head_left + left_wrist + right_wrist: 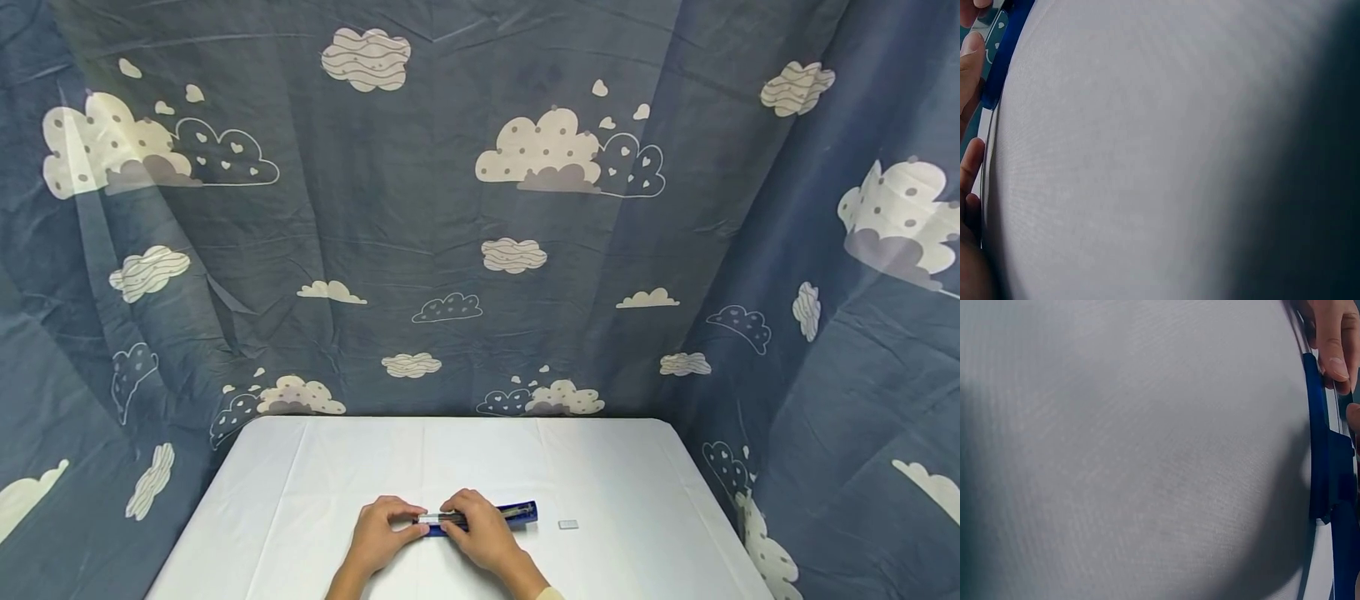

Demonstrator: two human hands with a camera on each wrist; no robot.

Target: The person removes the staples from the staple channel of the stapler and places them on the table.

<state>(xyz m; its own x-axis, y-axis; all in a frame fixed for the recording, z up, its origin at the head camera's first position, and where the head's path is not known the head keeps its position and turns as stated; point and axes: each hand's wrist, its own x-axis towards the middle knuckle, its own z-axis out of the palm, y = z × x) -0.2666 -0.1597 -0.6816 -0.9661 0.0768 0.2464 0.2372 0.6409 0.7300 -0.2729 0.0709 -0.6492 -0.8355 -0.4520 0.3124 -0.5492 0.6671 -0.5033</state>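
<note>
A blue stapler (pixel 519 512) lies lengthwise across the white table, its top apparently swung open so that the metal rail shows. My left hand (pixel 377 532) pinches its left end between thumb and fingers. Over its middle, my right hand (pixel 483 533) grips it with thumb and fingertips, hiding part of the rail. In the left wrist view, the blue body (pixel 1002 62) shows at the upper left edge beside fingers. The right wrist view catches the blue side (pixel 1317 444) at the right edge, with fingertips above it. A small grey strip (pixel 568 524), looking like staples, lies right of the stapler.
The white tabletop (pixel 322 467) spreads around the hands. Blue cloth with cloud prints (pixel 420 208) hangs behind the table and along both sides.
</note>
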